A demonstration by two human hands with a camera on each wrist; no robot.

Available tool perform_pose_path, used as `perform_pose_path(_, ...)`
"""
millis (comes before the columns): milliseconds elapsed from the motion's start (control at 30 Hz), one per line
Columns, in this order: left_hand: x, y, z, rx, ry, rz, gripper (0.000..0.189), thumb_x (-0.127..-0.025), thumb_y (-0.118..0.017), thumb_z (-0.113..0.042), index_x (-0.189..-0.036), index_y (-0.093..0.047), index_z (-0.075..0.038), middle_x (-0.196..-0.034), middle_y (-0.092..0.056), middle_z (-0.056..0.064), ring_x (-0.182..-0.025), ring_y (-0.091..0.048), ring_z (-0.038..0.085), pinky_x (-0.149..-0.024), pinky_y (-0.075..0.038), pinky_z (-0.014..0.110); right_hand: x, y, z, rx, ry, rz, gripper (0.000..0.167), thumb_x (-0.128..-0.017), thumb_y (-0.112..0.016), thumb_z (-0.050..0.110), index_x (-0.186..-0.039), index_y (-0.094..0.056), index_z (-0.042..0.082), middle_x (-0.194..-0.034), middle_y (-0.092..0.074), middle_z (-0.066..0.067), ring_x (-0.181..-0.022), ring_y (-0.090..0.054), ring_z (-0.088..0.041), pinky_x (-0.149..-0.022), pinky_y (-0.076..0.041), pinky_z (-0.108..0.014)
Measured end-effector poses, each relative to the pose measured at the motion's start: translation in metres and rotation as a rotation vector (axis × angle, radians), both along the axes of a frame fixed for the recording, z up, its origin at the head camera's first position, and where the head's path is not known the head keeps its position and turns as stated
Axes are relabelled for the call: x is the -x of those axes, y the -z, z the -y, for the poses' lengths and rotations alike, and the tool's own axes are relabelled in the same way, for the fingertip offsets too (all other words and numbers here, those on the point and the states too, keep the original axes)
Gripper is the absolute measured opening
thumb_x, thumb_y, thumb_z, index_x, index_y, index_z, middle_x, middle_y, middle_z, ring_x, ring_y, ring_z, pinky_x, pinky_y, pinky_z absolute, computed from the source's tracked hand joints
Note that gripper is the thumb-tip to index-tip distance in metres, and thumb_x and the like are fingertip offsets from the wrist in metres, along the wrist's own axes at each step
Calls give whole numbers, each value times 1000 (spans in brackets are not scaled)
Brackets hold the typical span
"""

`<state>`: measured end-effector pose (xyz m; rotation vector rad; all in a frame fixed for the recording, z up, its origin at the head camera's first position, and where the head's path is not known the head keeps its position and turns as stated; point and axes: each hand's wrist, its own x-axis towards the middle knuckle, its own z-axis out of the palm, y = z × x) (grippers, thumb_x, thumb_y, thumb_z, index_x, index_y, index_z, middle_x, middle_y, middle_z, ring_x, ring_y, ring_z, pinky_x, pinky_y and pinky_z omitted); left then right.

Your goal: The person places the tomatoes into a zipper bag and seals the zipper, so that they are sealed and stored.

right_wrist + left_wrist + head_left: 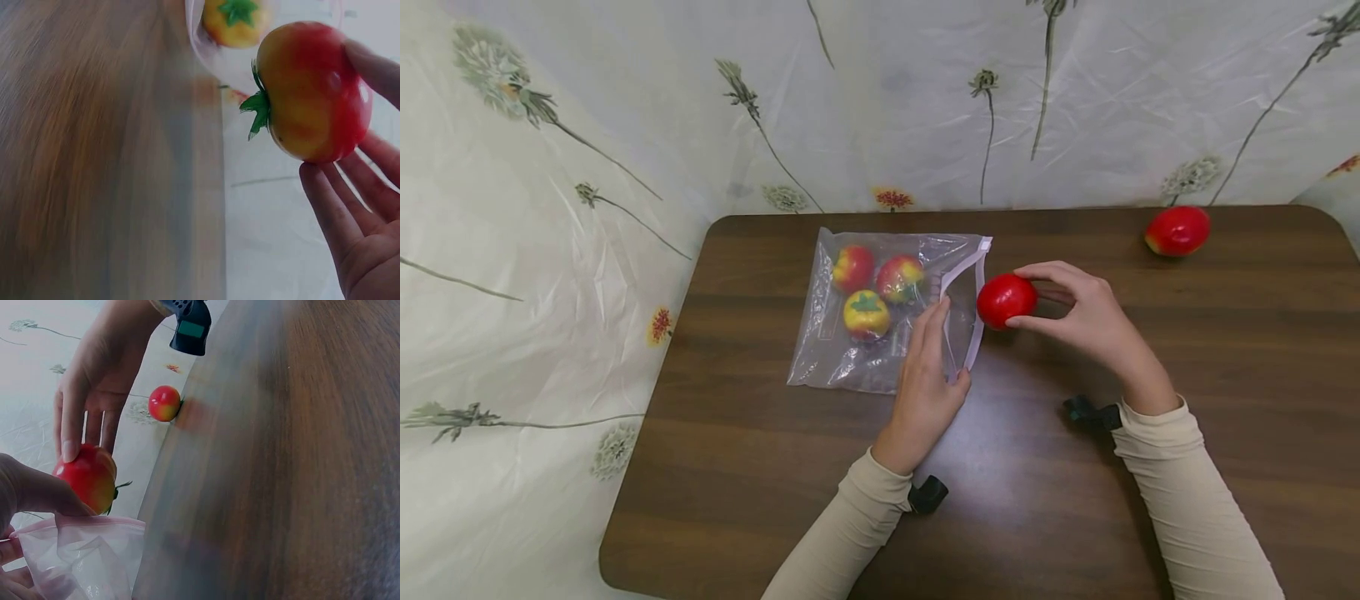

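Note:
A clear zip bag [820, 358] lies flat, its pale zip mouth gaping to the right. Through the plastic show three red-and-yellow tomatoes, one with its green calyx [867, 302] upward. My left hand [925, 387] holds the bag at its mouth, fingers on the upper rim and thumb near the lower one. Just outside the opening, my right hand [1078, 312] grips another tomato [1006, 301] between thumb and fingertips. In the right wrist view, the green calyx of this held tomato [312, 94] points toward the bag.
One more red tomato [1177, 231] rests near the table's back edge at the right. The brown wooden table [737, 500] has rounded corners. Behind it and along the left hangs a pale sheet [880, 100] with a flower print.

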<state>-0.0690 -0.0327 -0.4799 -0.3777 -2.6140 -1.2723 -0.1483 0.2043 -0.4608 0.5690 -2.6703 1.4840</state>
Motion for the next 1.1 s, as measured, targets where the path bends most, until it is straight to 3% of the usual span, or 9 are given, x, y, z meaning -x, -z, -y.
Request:
perform_pose_path(300, 0, 0, 0, 15, 1, 9, 96, -77, -84, 3, -158, -34, -6, -157, -43, 10, -146, -46, 23, -116, -45, 32, 8, 2, 18, -1, -62, 45, 65, -76, -91, 9, -135, -67, 16, -134, -67, -7, -118, -67, -27, -97, -51, -13)
perform_pose_path(600, 0, 1, 1, 21, 1, -18, 97, -77, -84, 3, -159, -34, -8, -156, -43, 10, -145, -47, 23, -117, -45, 33, 17, 4, 31, -16, -124, 55, 62, -78, -90, 12, -135, -67, 15, -134, -67, -7, -121, -67, -30, -102, -55, -50)
perform_pose_path(1100, 1, -1, 0, 16, 5, 7, 97, -76, -86, 1, -158, -34, -8, -155, -43, 9, -143, -48, 23, -117, -43, 31, 29, 9, 52, -40, -209, 102, 58, -79, -88, 6, -132, -66, 7, -132, -68, -15, -119, -67, -36, -104, -53, -56)
